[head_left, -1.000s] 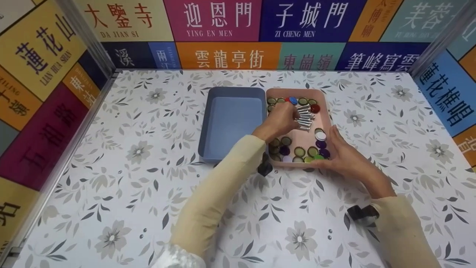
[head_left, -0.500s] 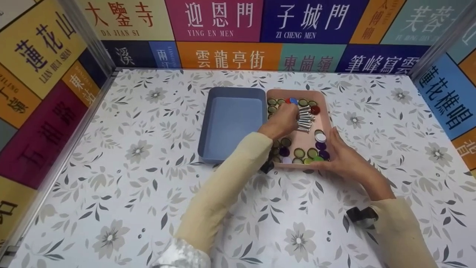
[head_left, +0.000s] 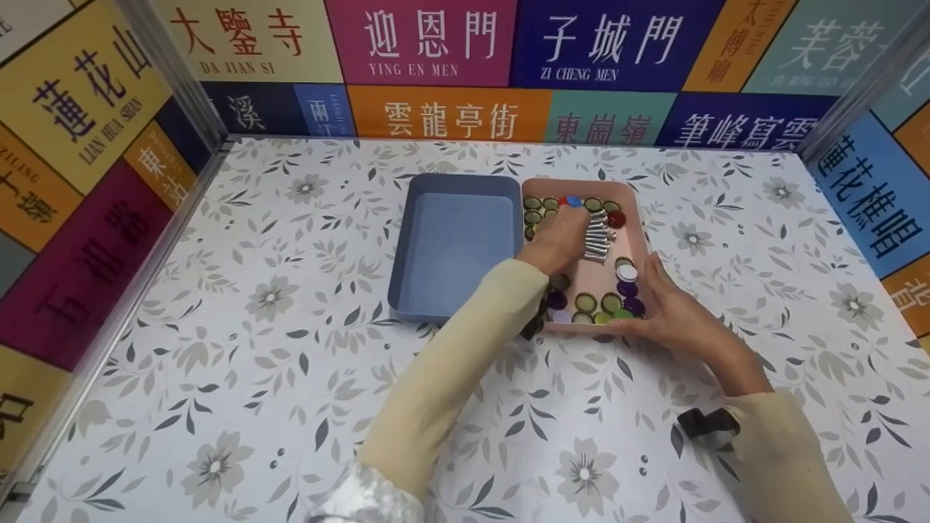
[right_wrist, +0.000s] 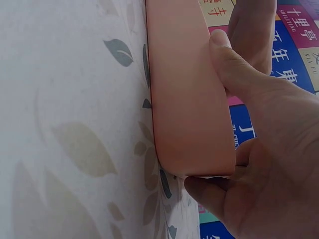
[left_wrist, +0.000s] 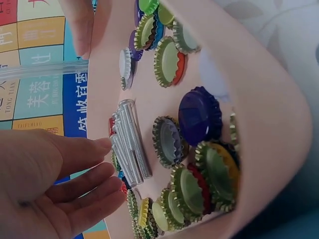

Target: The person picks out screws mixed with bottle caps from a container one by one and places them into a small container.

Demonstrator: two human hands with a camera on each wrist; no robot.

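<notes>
A pink tray [head_left: 638,218] holds a bundle of silver screws [head_left: 597,236] lying side by side, with bottle caps [head_left: 585,302] around them along the walls. My left hand [head_left: 558,236] reaches into the tray at the near ends of the screws. In the left wrist view, the thumb and fingers of the left hand [left_wrist: 75,179] sit apart beside the screws [left_wrist: 130,144]; whether they touch is hard to tell. At the tray's near right corner, my right hand [head_left: 679,312] grips the wall. The right wrist view shows the right hand [right_wrist: 269,134] with its thumb at the rim and fingers bent round the corner.
Directly left of the pink tray stands a blue tray [head_left: 465,250] with nothing in it. Both trays are on a white leaf-patterned tabletop [head_left: 290,392]. Colourful panels with writing [head_left: 443,43] wall off the back and both sides.
My left hand and forearm have shifted slightly to the right, still over the screws. The right hand keeps its grip at the tray's corner. The head view has tilted a little.
</notes>
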